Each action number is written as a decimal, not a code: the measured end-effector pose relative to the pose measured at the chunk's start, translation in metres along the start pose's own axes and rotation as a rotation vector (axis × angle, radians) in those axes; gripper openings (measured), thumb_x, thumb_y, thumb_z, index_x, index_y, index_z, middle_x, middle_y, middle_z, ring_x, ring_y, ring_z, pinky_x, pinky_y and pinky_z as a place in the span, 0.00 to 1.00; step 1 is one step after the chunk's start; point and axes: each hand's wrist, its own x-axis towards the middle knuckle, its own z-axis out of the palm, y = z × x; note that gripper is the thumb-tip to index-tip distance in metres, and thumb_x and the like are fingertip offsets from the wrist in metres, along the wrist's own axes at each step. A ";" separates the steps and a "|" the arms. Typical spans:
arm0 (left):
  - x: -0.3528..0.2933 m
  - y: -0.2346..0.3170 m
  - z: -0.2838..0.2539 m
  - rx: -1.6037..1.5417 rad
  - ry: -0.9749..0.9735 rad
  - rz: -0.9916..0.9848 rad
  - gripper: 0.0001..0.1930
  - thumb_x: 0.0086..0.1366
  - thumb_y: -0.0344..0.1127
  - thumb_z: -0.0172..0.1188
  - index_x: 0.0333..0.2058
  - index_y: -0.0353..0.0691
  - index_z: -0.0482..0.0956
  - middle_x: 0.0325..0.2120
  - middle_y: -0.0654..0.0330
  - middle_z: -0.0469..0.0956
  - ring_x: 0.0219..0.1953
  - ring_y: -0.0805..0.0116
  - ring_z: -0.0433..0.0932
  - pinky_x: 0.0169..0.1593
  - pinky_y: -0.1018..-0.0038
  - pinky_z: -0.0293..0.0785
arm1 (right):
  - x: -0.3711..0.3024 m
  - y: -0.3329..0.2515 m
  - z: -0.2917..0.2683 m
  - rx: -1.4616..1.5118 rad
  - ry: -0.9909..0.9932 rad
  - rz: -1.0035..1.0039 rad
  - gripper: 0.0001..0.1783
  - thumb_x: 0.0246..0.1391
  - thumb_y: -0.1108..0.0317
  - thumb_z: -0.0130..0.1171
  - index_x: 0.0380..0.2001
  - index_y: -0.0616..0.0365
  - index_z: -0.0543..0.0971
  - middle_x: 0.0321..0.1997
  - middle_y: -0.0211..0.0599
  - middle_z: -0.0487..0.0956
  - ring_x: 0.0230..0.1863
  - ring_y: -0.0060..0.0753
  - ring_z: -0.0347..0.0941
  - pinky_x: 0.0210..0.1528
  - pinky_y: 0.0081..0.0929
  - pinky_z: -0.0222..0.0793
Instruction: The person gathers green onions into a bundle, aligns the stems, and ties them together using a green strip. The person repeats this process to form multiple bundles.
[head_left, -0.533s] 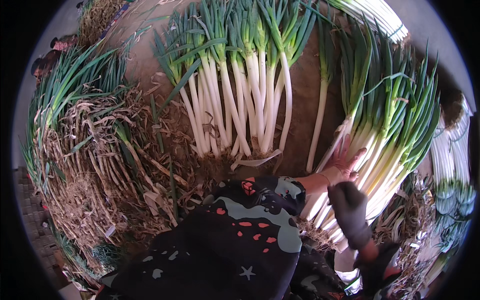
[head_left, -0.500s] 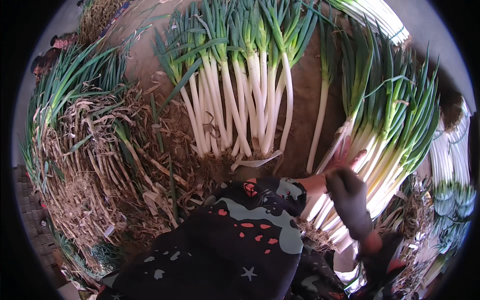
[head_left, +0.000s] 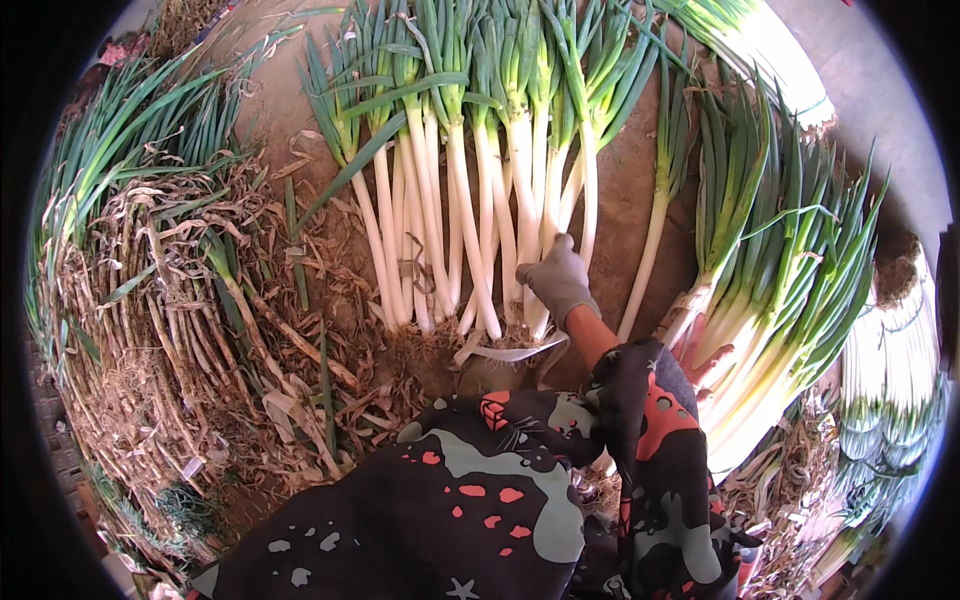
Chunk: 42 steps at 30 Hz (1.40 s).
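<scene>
Right hand point(head_left: 560, 277) (gloved) at the middle onions point(head_left: 467, 215), left hand point(head_left: 706, 366) at the bunch on the right point(head_left: 775, 310).
Gloved fingers curl against the white stalks, just above the roots; can't tell if they're closed on one. Left fingers touch the bunch, partly hidden by the crossing sleeve point(head_left: 655, 440); grip unclear. I'd take stalks low, few at once (leaves overlap), with light left-hand pressure to avoid bruising.

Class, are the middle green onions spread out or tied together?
Spread out: the middle green onions lie fanned side by side with brown gaps between several; no tie shows, though the gloved right hand hides part.
</scene>
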 end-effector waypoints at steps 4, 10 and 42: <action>-0.004 -0.003 -0.001 -0.011 -0.018 -0.018 0.47 0.60 0.47 0.61 0.72 0.61 0.41 0.72 0.41 0.31 0.72 0.34 0.34 0.71 0.47 0.44 | -0.034 -0.010 -0.056 0.546 -0.185 -0.025 0.20 0.42 0.60 0.64 0.25 0.72 0.78 0.24 0.38 0.76 0.28 0.29 0.74 0.32 0.28 0.70; -0.002 0.001 0.004 -0.032 -0.035 -0.033 0.46 0.62 0.48 0.58 0.72 0.59 0.40 0.72 0.43 0.32 0.73 0.35 0.35 0.71 0.48 0.45 | -0.126 0.026 -0.135 1.028 -0.630 -0.038 0.18 0.48 0.64 0.57 0.39 0.67 0.73 0.27 0.35 0.75 0.26 0.28 0.75 0.26 0.24 0.75; 0.040 0.031 0.026 0.269 0.149 0.156 0.45 0.51 0.51 0.71 0.67 0.68 0.58 0.70 0.37 0.39 0.70 0.33 0.44 0.68 0.49 0.52 | -0.259 0.224 -0.110 0.812 0.235 0.126 0.35 0.47 0.65 0.71 0.54 0.66 0.65 0.42 0.45 0.78 0.41 0.34 0.76 0.43 0.30 0.74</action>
